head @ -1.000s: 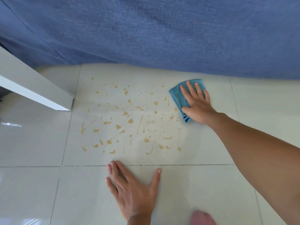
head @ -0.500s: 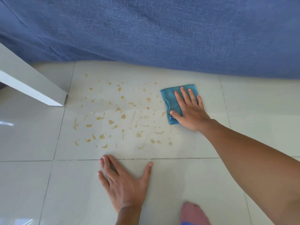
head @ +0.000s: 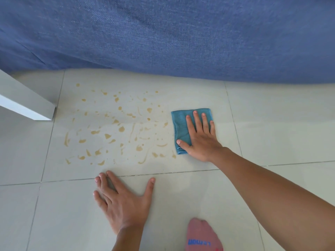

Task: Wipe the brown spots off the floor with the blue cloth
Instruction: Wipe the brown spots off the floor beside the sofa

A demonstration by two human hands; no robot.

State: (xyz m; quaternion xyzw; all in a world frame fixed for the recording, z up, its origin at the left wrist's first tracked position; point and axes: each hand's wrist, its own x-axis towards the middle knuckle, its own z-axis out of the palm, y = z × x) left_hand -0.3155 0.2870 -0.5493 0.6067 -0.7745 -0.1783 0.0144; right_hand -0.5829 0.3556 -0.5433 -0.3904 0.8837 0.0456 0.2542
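Observation:
Several brown spots are scattered over one pale floor tile in the middle of the head view. A folded blue cloth lies flat at the right edge of the spots. My right hand presses down on the cloth with fingers spread, thumb over its lower left corner. My left hand rests flat on the tile just below the spots, fingers apart, holding nothing.
A blue fabric-covered piece of furniture fills the top of the view and overhangs the floor. A white furniture leg stands at the left beside the spots. A pink sock shows at the bottom.
My right hand has slid the blue cloth toward me along the right edge of the spots. My left hand stays planted on the floor.

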